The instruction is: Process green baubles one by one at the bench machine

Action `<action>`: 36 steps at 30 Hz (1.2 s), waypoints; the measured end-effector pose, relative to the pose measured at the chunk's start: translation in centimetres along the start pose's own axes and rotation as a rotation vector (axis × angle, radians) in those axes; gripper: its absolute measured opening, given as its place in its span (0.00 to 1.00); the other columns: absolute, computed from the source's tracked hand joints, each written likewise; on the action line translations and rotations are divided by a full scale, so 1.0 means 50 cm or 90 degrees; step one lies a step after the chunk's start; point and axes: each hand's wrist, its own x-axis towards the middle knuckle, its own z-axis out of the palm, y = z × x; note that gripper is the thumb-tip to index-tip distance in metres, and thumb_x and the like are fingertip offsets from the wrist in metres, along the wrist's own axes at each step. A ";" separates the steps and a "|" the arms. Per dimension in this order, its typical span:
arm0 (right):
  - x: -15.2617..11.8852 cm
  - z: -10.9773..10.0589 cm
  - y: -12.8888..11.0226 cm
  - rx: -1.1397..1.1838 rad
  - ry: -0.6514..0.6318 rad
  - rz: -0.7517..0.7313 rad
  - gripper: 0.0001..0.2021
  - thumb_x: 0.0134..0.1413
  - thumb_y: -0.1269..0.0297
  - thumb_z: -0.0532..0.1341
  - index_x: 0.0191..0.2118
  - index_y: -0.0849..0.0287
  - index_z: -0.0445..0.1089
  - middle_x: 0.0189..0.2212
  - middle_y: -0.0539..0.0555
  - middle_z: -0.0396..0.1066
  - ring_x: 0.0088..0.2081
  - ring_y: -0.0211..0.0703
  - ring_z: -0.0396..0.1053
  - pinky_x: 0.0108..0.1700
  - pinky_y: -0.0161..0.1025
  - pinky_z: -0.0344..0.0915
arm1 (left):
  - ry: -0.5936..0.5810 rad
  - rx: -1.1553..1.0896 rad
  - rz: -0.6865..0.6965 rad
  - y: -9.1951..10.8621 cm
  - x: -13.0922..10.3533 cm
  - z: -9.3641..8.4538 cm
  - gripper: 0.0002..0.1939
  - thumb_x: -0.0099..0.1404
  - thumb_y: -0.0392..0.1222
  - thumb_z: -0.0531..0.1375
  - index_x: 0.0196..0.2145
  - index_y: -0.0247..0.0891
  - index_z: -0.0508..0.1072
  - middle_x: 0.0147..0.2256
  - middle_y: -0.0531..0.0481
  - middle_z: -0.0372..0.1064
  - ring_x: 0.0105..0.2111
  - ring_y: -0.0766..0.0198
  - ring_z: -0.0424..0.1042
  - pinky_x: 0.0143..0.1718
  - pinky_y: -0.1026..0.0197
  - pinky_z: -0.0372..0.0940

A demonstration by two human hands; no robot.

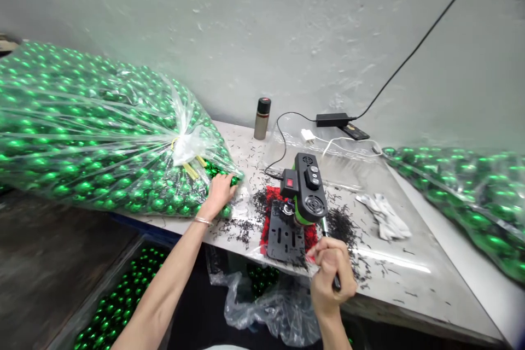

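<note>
A large clear bag of shiny green balls (102, 158) fills the left of the table, with yellow ties at its gathered neck. My left hand (220, 192) reaches into the green balls at the bag's right end; its fingertips are hidden among them. My right hand (334, 270) is wrapped round the black handle (337, 283) of a lever on a small black and green machine (310, 188). The machine's slotted black base plate (286, 238) rests on a red mat (264, 238). Small black pieces (342, 227) lie scattered round it.
A bottle (262, 119) stands near the wall. Behind the machine are a power adapter (333, 120), cables and a white plug (307, 135). White gloves (385, 217) lie to the right, before another bag of green balls (484, 197). More green balls (123, 295) sit below the table edge.
</note>
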 end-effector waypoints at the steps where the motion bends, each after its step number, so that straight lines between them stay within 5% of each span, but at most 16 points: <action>1: 0.000 0.000 -0.001 -0.003 -0.001 -0.003 0.16 0.65 0.72 0.53 0.24 0.57 0.61 0.27 0.49 0.64 0.26 0.37 0.66 0.27 0.38 0.63 | 0.010 -0.069 0.000 0.004 -0.019 -0.002 0.15 0.64 0.39 0.64 0.48 0.35 0.76 0.43 0.38 0.77 0.44 0.48 0.75 0.48 0.49 0.69; 5: 0.000 0.002 -0.006 0.000 0.000 0.008 0.16 0.66 0.71 0.52 0.25 0.57 0.60 0.27 0.49 0.64 0.27 0.37 0.66 0.28 0.37 0.64 | -0.055 -0.521 -0.088 0.054 -0.117 0.008 0.24 0.66 0.53 0.63 0.54 0.37 0.75 0.44 0.43 0.78 0.38 0.56 0.78 0.42 0.54 0.72; 9: 0.001 0.000 -0.011 -0.016 -0.017 0.013 0.15 0.66 0.71 0.51 0.25 0.56 0.61 0.28 0.49 0.64 0.27 0.37 0.66 0.30 0.38 0.64 | -0.185 -0.702 -0.126 0.141 -0.193 0.063 0.24 0.63 0.52 0.65 0.53 0.37 0.77 0.45 0.43 0.80 0.42 0.56 0.78 0.45 0.54 0.73; 14: 0.006 -0.006 -0.014 -0.029 -0.041 -0.014 0.14 0.65 0.72 0.53 0.26 0.56 0.62 0.28 0.49 0.64 0.29 0.37 0.67 0.31 0.37 0.65 | -0.179 -0.529 -0.019 0.203 -0.214 0.121 0.21 0.64 0.46 0.64 0.53 0.36 0.77 0.40 0.44 0.79 0.40 0.54 0.77 0.46 0.51 0.72; 21: 0.010 -0.001 -0.017 -0.024 -0.033 -0.036 0.14 0.64 0.74 0.53 0.27 0.56 0.62 0.26 0.49 0.64 0.29 0.38 0.67 0.30 0.37 0.64 | -0.084 -0.316 0.223 0.202 -0.220 0.108 0.17 0.68 0.41 0.61 0.53 0.38 0.74 0.48 0.39 0.77 0.47 0.49 0.75 0.51 0.47 0.69; 31: 0.008 -0.003 -0.017 -0.049 -0.038 -0.055 0.13 0.65 0.73 0.52 0.27 0.56 0.61 0.28 0.49 0.65 0.28 0.37 0.66 0.30 0.38 0.64 | -0.035 -0.347 0.227 0.209 -0.214 0.147 0.15 0.69 0.47 0.63 0.51 0.40 0.76 0.47 0.42 0.77 0.48 0.51 0.74 0.51 0.48 0.67; 36: -0.023 -0.001 0.025 -0.039 -0.040 -0.095 0.14 0.67 0.69 0.50 0.28 0.56 0.61 0.28 0.49 0.65 0.28 0.37 0.67 0.34 0.39 0.67 | -0.023 -0.361 0.221 0.203 -0.222 0.157 0.16 0.69 0.47 0.63 0.51 0.39 0.76 0.46 0.41 0.77 0.48 0.51 0.73 0.52 0.47 0.66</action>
